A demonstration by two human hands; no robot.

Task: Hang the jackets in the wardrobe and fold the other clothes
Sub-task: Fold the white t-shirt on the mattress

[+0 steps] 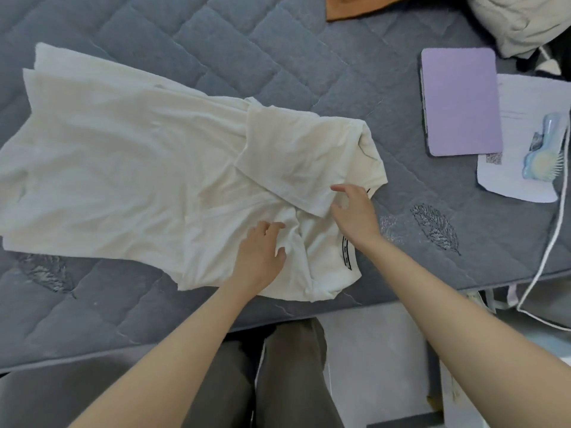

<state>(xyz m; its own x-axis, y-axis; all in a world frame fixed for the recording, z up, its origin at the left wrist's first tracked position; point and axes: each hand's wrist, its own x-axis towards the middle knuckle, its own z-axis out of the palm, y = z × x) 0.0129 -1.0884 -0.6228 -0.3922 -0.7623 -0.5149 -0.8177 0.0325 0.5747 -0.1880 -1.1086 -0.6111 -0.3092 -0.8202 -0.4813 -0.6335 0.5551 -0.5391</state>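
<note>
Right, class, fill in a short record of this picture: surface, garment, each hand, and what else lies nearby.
surface: grey quilted mattress
garment: white shirt, spread out, one sleeve folded inward
left hand: rests on shirt
right hand: at the folded sleeve's edge, fingers loosely curled, gripping nothing
nearby: purple case, paper, hairbrush on the paper
far edge: orange cloth, cream clothes
</note>
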